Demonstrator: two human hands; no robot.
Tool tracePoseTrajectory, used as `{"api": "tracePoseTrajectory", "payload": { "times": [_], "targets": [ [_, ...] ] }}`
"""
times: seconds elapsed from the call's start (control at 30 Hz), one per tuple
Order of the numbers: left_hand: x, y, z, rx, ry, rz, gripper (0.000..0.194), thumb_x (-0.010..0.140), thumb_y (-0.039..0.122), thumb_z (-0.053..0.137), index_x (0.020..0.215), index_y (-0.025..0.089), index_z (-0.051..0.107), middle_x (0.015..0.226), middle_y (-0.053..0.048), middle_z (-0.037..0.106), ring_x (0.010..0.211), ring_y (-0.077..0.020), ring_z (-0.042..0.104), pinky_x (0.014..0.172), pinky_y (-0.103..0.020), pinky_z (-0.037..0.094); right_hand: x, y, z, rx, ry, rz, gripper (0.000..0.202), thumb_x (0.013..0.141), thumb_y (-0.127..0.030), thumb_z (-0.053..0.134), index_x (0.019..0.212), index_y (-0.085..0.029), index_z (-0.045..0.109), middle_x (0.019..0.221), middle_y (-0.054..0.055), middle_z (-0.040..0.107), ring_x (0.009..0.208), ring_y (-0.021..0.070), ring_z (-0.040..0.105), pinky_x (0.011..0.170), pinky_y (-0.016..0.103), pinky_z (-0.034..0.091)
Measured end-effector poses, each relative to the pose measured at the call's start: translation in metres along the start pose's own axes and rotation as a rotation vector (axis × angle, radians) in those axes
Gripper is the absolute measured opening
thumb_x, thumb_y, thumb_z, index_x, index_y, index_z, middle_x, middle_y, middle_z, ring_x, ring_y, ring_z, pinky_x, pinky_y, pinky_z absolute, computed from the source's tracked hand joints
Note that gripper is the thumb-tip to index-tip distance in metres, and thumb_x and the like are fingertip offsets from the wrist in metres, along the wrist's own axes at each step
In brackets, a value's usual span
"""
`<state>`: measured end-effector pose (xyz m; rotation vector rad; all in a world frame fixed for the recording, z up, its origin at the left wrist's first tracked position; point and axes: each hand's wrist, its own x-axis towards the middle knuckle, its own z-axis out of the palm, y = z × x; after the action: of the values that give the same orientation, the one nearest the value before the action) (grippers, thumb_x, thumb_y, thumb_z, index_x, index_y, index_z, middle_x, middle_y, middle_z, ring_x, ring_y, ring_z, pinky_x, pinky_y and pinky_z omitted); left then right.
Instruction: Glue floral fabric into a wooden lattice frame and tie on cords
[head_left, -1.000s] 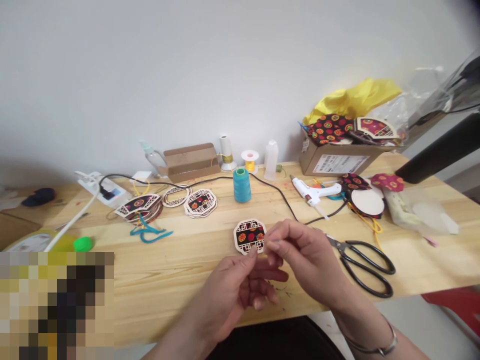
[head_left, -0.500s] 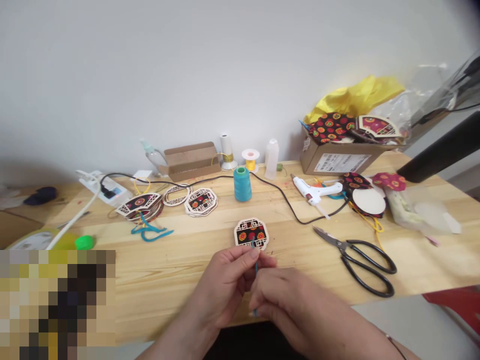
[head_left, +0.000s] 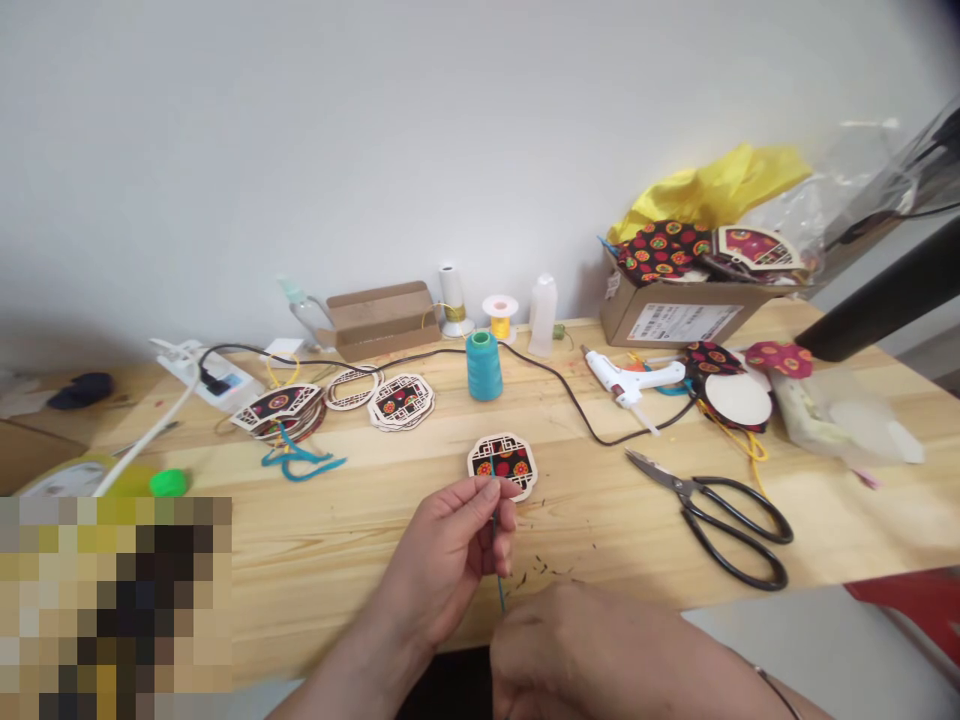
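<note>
Teal cord (head_left: 501,594) runs between my two hands at the table's front edge. My left hand (head_left: 442,555) is closed, pinching it between thumb and fingers, and a short end sticks up past the fingertips. Lower and to the right, my right hand (head_left: 585,640) is closed where the cord enters it; most of its fingertips are hidden. Just beyond my left fingers lies an octagon-like wooden lattice ornament (head_left: 517,455) with dark flowered fabric, partly covered by them. A cone of teal thread (head_left: 484,370) stands upright behind it.
Black-handled scissors (head_left: 684,490) lie at right, near a white glue gun (head_left: 637,378). A cardboard box (head_left: 675,315) with fabric stands behind. Lattice pieces (head_left: 401,402) and a fan-shaped ornament (head_left: 281,408) lie left. A black cable (head_left: 555,375) crosses the table. Dark scraps lie beside my hands.
My right hand has moved down towards me, away from my left hand, and more cord shows between them. My left hand has shifted slightly left, still pinching.
</note>
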<state>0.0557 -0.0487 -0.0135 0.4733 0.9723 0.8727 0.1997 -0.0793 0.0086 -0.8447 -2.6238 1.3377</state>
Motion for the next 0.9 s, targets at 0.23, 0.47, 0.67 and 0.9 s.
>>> {"api": "tracePoseTrajectory", "payload": {
  "times": [0.23, 0.47, 0.67, 0.9],
  "targets": [
    [-0.001, -0.001, 0.0, -0.008, -0.006, -0.011, 0.021, 0.068, 0.028, 0.076, 0.076, 0.009, 0.068, 0.055, 0.004, 0.05, 0.041, 0.0012, 0.028, 0.041, -0.013, 0.02, 0.0, 0.011, 0.008, 0.04, -0.023, -0.08, 0.01, 0.078, -0.012, 0.062, 0.08, -0.019, 0.069, 0.075, -0.003, 0.07, 0.061, 0.0087, 0.057, 0.05, 0.016, 0.037],
    [-0.006, 0.0, 0.0, 0.146, -0.012, 0.053, 0.025, 0.07, 0.034, 0.073, 0.073, 0.01, 0.068, 0.051, 0.005, 0.045, 0.043, -0.0024, 0.027, 0.042, -0.018, 0.014, -0.021, 0.036, -0.02, 0.336, 0.197, 0.169, 0.032, 0.086, -0.04, 0.057, 0.07, -0.015, 0.068, 0.055, -0.003, 0.057, 0.049, 0.0072, 0.046, 0.047, 0.019, 0.033],
    [-0.009, -0.003, -0.002, 0.337, -0.087, 0.104, 0.024, 0.082, 0.034, 0.062, 0.07, 0.013, 0.064, 0.051, 0.005, 0.044, 0.045, -0.0047, 0.031, 0.043, -0.02, 0.019, -0.004, 0.041, -0.025, 0.619, 0.552, 0.175, 0.028, 0.089, -0.034, 0.051, 0.082, -0.014, 0.07, 0.079, 0.002, 0.064, 0.077, 0.0133, 0.056, 0.071, 0.024, 0.043],
    [-0.01, -0.005, -0.002, 0.529, -0.113, 0.115, 0.036, 0.085, 0.036, 0.055, 0.057, 0.015, 0.052, 0.05, 0.005, 0.042, 0.045, -0.0061, 0.032, 0.045, -0.021, 0.022, 0.015, 0.038, -0.013, 0.944, 0.736, 0.204, 0.02, 0.067, -0.03, 0.075, 0.079, -0.014, 0.073, 0.074, 0.002, 0.063, 0.068, 0.0126, 0.056, 0.066, 0.027, 0.044]
  ]
}}
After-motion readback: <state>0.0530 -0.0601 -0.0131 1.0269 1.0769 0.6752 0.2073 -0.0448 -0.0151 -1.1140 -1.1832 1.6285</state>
